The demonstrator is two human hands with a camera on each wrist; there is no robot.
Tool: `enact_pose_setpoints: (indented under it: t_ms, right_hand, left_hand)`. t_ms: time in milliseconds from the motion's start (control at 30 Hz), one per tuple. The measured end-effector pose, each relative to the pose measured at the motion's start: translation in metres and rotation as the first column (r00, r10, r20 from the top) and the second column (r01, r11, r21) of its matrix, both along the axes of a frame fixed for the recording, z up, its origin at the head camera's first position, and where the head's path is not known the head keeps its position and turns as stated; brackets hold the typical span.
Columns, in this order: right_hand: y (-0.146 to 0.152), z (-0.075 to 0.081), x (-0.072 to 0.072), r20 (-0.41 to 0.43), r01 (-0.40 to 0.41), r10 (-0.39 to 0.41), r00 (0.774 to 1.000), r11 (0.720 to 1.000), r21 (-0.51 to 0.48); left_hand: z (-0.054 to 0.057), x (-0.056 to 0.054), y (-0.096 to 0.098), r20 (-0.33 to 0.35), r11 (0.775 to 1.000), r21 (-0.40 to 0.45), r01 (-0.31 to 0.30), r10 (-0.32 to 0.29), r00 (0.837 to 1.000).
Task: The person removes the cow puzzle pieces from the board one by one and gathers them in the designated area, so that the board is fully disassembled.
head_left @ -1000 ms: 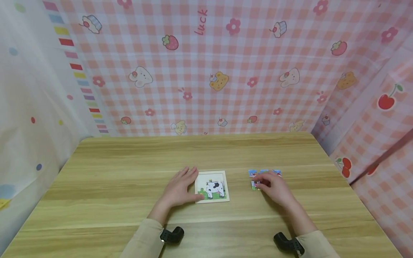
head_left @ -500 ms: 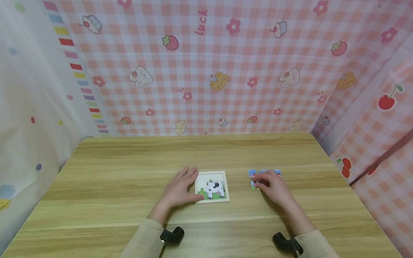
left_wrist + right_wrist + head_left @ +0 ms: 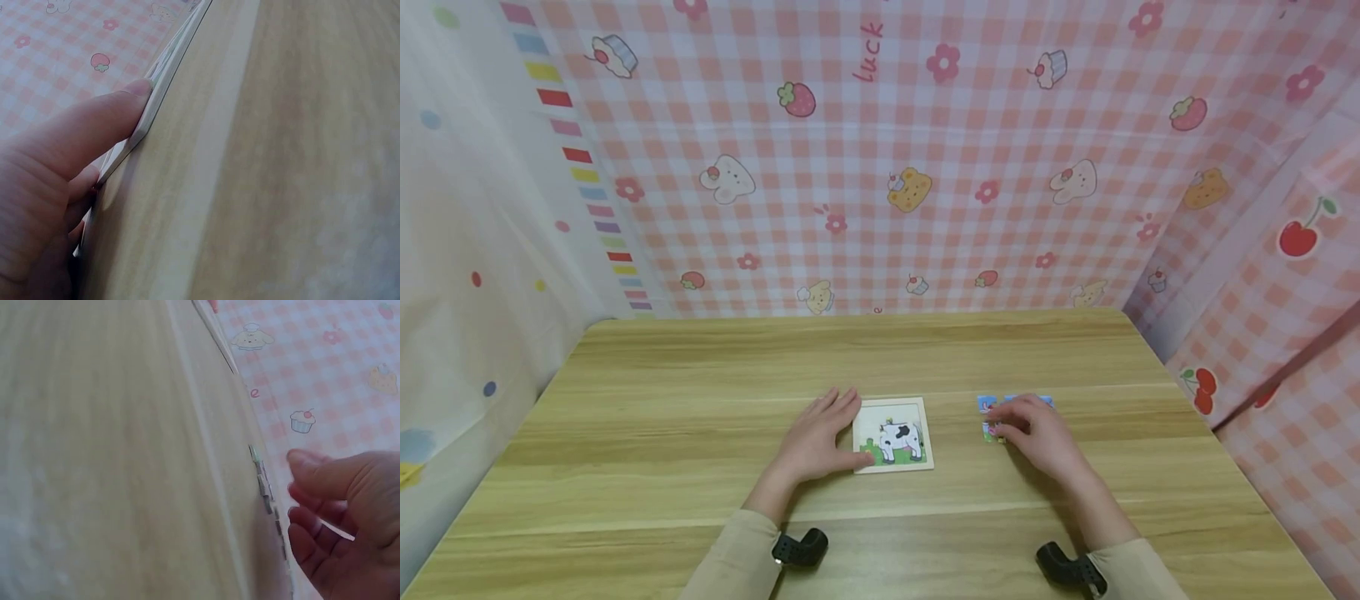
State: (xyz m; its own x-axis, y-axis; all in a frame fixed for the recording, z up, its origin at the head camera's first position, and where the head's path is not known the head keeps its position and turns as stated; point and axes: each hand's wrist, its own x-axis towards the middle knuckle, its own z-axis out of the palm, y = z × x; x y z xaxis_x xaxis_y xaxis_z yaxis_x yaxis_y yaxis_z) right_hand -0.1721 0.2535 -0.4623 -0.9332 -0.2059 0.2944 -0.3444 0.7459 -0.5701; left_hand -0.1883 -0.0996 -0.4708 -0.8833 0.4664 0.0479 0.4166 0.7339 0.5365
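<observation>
A square jigsaw tray [image 3: 928, 437] with a pale rim lies flat at the table's middle. It holds joined pieces showing a cow's spotted body [image 3: 901, 435] on grass; its upper part is bare. My left hand [image 3: 817, 437] rests at the tray's left side, straight fingers along the edge and thumb over the lower left corner. To the right, my right hand [image 3: 1043, 433] hovers over several loose jigsaw pieces [image 3: 987, 403], hiding some. Its thumb and forefinger are bent and apart in the right wrist view, close above a piece [image 3: 257, 456], with nothing visible between them.
The wooden table [image 3: 700, 367] reaches back to a pink checked cloth [image 3: 880, 242]. More cloth hangs at both sides. A black wrist camera [image 3: 801, 547] is strapped to the left wrist and another [image 3: 1070, 567] to the right.
Over the loose pieces, my right hand's fingertips have shifted only slightly, and the piece by the thumb moves a little. The left hand and the tray stay where they were.
</observation>
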Motion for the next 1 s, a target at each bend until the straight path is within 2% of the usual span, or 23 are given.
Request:
enact_pose_setpoints:
  t_ms: [167, 367, 567, 800, 1000]
  right_hand:
    - [-0.01, 0.01, 0.0, 0.033, -0.048, 0.049, 0.998, 0.998, -0.028]
    - [-0.031, 0.012, -0.005, 0.069, -0.132, 0.135, 0.988, 0.99, -0.054]
    - [-0.055, 0.011, -0.01, 0.121, -0.194, 0.197, 0.973, 0.98, -0.038]
    - [-0.079, 0.016, -0.014, 0.133, -0.293, 0.292, 0.947, 0.956, -0.018]
    - [-0.093, 0.023, -0.018, 0.149, -0.337, 0.328, 0.933, 0.941, 0.04]
  left_hand:
    - [0.0, 0.0, 0.0, 0.002, 1.0, 0.0, -0.001, 0.001, 1.0]
    - [0.001, 0.0, 0.0, 0.002, 1.0, -0.005, 0.0, 0.0, 1.0]
    - [0.002, 0.0, 0.0, 0.006, 1.0, -0.013, 0.003, -0.003, 1.0]
    - [0.002, 0.0, 0.0, 0.011, 1.0, -0.007, 0.008, -0.008, 1.0]
    - [0.002, -0.002, 0.001, 0.002, 1.0, 0.012, 0.006, -0.006, 1.0]
